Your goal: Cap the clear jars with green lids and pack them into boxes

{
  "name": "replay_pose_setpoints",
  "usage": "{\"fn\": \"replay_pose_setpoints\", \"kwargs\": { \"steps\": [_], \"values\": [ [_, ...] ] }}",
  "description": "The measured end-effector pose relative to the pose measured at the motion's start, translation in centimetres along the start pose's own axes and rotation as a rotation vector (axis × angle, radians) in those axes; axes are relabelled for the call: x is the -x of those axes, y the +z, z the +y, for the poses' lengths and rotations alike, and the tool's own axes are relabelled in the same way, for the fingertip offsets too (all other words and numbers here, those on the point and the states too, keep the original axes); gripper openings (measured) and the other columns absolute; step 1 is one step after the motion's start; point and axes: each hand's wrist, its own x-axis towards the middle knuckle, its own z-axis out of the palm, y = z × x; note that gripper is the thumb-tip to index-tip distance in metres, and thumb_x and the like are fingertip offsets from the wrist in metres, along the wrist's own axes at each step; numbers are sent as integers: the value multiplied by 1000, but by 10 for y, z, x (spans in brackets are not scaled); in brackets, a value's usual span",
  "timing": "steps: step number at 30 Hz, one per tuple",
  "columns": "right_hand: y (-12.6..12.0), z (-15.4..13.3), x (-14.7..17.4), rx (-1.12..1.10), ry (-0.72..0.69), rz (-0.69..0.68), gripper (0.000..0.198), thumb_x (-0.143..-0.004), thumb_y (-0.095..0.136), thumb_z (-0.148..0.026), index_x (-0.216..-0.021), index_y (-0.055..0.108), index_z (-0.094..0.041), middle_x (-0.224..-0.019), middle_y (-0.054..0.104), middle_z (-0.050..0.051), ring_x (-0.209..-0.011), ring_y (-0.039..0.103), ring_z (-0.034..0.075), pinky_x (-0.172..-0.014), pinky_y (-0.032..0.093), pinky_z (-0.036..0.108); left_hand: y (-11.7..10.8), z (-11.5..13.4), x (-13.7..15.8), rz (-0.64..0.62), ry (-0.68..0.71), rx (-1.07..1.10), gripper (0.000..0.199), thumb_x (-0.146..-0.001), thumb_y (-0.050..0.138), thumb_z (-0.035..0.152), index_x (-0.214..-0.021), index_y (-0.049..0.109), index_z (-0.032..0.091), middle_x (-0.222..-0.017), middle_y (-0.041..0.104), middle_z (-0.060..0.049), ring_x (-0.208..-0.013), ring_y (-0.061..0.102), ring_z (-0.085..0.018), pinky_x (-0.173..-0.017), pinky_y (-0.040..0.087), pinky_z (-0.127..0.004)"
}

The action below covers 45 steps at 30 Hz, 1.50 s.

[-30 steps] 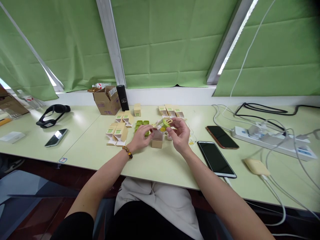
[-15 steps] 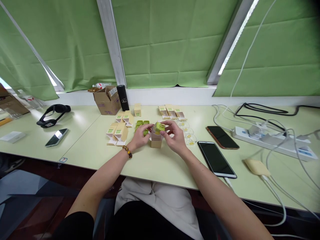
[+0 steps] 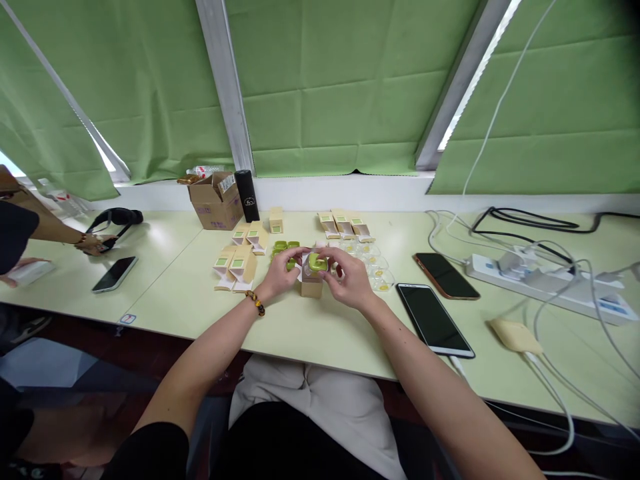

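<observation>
In the head view, my right hand (image 3: 349, 275) pinches a small container with a green lid (image 3: 317, 262) between thumb and fingers. The container sits at the mouth of a small open carton (image 3: 311, 288) standing upright on the table. My left hand (image 3: 281, 275) is closed around the carton's upper left side, its fingertips partly hidden. Just behind my left hand lie several green lids (image 3: 286, 246). Clear plastic cups (image 3: 379, 265) with yellow marks are grouped right of my right hand.
Small cartons stand at left (image 3: 242, 265) and behind (image 3: 343, 225). Two phones (image 3: 434, 319) and a power strip (image 3: 550, 287) with cables lie at right. A cardboard box (image 3: 215, 203) and black cylinder (image 3: 246, 195) stand at the back. Another person's hand (image 3: 95, 245) touches a black headset (image 3: 120, 217).
The green-lidded container has tilted upright and moved down into the carton's mouth. At the far left another person's arms have come in, reaching the headset and a white box.
</observation>
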Motion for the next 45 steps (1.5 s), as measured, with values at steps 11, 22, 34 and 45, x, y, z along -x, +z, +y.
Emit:
{"fn": "replay_pose_setpoints", "kwargs": {
  "steps": [11,22,34,45],
  "values": [
    [5,-5,1,150,34,-153,9,-94,63,-28,-103,64,-26,-98,72,7,-92,64,26,-70,47,36,-1,2,1,1,-2,-25,61,-68,53,13,-124,74,15,-105,76,-9,-93,69,-21,-92,58,-39],
    [16,-1,2,170,45,-53,14,-99,59,-25,-91,71,-24,-116,63,10,-85,63,20,-60,47,32,0,3,1,-10,7,-39,61,-68,53,13,-125,74,16,-111,77,-10,-94,69,-22,-95,58,-40],
    [28,15,1,32,177,-10,10,-87,75,-23,-82,84,-27,-108,58,11,-112,52,32,-87,57,50,0,1,2,-11,14,-32,61,-69,53,12,-126,74,17,-116,78,-9,-95,69,-22,-95,58,-40],
    [24,10,-3,-214,276,147,14,-90,65,-32,-90,76,-23,-106,61,11,-104,60,29,-65,52,36,-1,1,1,-3,-2,32,48,-78,54,14,-122,74,17,-113,78,-10,-97,69,-23,-93,57,-40]
  ]
}}
